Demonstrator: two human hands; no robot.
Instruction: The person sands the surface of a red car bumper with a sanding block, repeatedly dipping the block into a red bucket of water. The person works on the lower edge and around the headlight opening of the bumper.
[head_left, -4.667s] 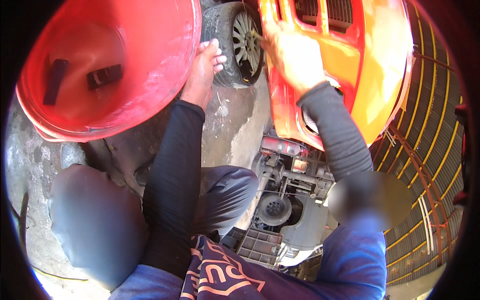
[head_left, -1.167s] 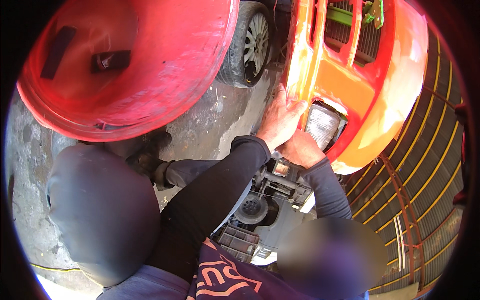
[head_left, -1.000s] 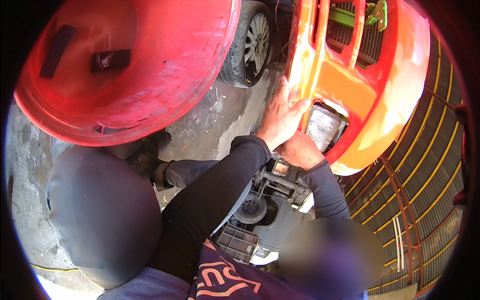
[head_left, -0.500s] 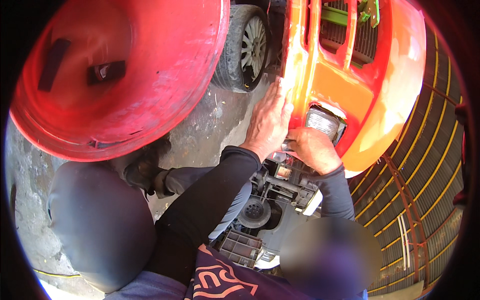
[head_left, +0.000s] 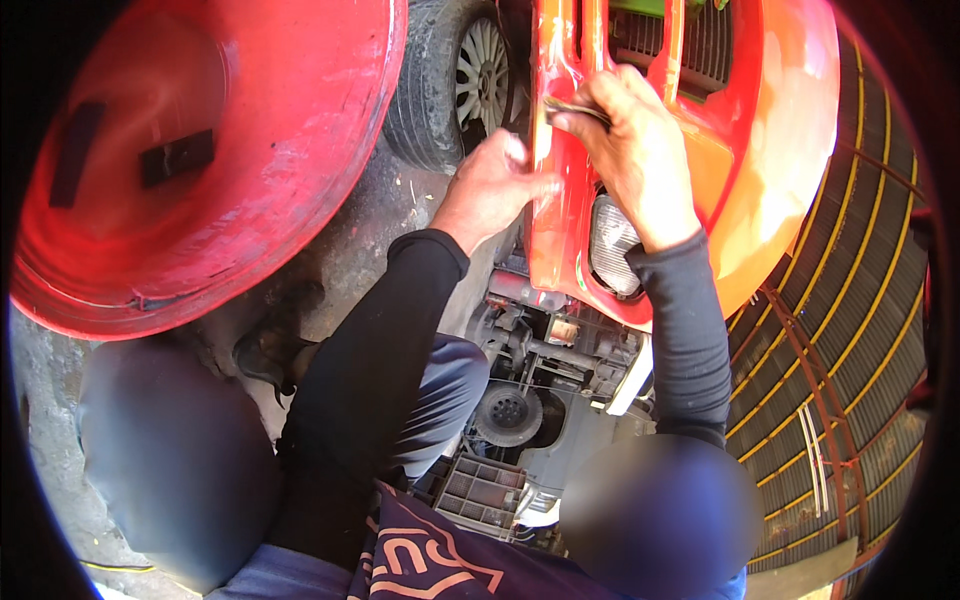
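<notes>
Grey floor (head_left: 390,225); two hands (head_left: 487,190) (head_left: 640,150), one flat piece (head_left: 580,108), one bumper (head_left: 775,120).

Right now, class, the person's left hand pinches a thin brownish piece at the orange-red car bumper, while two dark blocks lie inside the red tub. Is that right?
Not quite: the right hand, not the left hand, pinches the thin brownish piece at the orange-red car bumper, as the head view shows. Two dark blocks do lie inside the red tub.
</notes>
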